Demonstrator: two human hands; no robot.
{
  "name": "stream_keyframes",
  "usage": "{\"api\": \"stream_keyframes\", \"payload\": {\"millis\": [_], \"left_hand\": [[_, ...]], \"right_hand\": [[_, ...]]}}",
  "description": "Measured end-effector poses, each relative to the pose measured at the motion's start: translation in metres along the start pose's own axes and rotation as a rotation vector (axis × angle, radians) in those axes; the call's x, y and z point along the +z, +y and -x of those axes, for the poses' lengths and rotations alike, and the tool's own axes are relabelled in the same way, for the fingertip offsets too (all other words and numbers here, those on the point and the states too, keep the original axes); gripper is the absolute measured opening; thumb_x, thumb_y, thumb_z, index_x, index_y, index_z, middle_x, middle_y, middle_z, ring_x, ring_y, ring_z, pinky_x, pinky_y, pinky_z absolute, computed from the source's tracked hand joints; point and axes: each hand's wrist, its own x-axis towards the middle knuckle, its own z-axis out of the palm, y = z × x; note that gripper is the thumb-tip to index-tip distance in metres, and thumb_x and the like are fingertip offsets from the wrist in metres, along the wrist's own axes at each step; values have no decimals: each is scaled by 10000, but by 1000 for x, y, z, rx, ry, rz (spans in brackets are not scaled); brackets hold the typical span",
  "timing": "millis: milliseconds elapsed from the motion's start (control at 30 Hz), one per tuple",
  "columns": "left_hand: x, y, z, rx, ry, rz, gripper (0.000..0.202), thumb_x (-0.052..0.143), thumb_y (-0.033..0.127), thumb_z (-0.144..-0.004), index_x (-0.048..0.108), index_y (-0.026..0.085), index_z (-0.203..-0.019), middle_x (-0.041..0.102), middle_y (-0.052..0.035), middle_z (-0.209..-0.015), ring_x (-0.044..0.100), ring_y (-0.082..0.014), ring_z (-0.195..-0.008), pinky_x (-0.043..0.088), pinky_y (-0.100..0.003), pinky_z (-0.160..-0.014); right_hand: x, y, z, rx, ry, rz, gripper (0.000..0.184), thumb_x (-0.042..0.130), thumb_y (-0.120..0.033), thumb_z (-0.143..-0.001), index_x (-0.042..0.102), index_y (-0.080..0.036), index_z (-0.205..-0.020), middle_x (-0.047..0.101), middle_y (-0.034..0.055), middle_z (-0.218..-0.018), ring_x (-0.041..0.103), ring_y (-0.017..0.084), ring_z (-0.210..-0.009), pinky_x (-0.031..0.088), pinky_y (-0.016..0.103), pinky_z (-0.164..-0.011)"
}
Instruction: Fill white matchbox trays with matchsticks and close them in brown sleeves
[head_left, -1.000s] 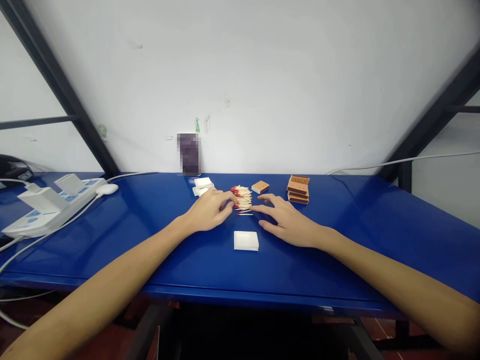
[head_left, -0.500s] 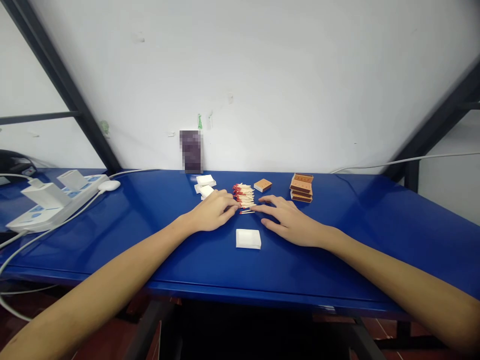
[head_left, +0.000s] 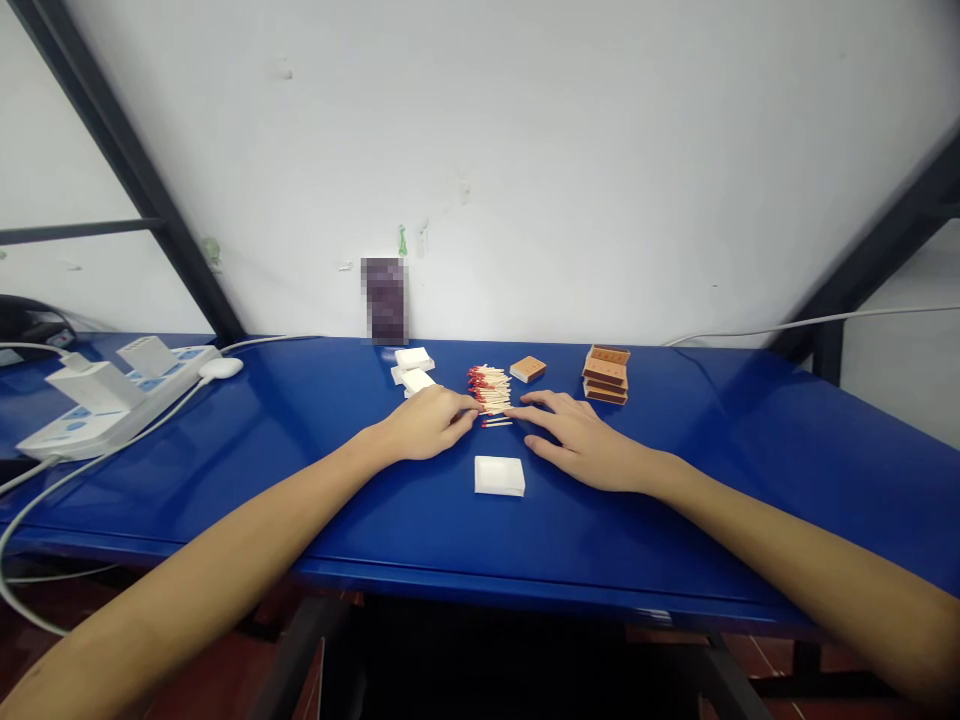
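Observation:
A pile of red-headed matches (head_left: pixel 491 388) lies on the blue table between my two hands, its heads toward the left. A couple of loose matches (head_left: pixel 496 422) lie just in front of the pile. My left hand (head_left: pixel 433 420) rests at the head side, its fingertips against the nearest matches and the thumb a little apart. From the other side, my right hand (head_left: pixel 576 440) reaches in with fingers spread, and its index fingertip is at the plain ends of the near matches. Nearer to me sits a white open matchbox tray (head_left: pixel 499 477). Neither hand grips anything.
Several white trays (head_left: pixel 414 360) are heaped behind my left hand. A brown matchbox (head_left: pixel 528 369) lies beyond the pile, and stacked matchbox sleeves (head_left: pixel 606 375) stand farther right. At the left are a power strip (head_left: pixel 112 405) and cables. A wall (head_left: pixel 562 180) rises behind the table.
Two loose matches now show as separate sticks in front of the pile, where they looked closer together before. Both hands have barely moved, and the view has shifted slightly.

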Motion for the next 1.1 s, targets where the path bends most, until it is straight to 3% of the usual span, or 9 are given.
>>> {"api": "stream_keyframes", "payload": {"millis": [467,800,1100], "left_hand": [[2,-1,1,12,-20,-53,299,434,252,-964,694,190,-1097,722,-51,-843,623,-191,-717,430,-310,-675],[1,0,1,18,-46,-84,380,417,235,-967,608,205,-1295,719,-61,-881,627,-202,-753,445,-324,-733],[1,-1,1,34,-49,-68,354,410,217,-962,647,206,-1226,716,-56,-895,625,-199,-756,425,-317,-715]], "right_hand": [[0,0,-1,-6,10,-5,507,322,-450,-983,432,-321,-1460,458,109,-1448,401,332,-1329,354,565,-1044],[2,4,0,-14,14,-5,511,317,-467,-986,434,-318,-1460,443,107,-1462,385,330,-1343,351,563,-1050],[1,4,-1,-14,13,-11,511,323,-478,-983,428,-330,-1461,452,100,-1450,404,328,-1319,350,564,-1049]]}}
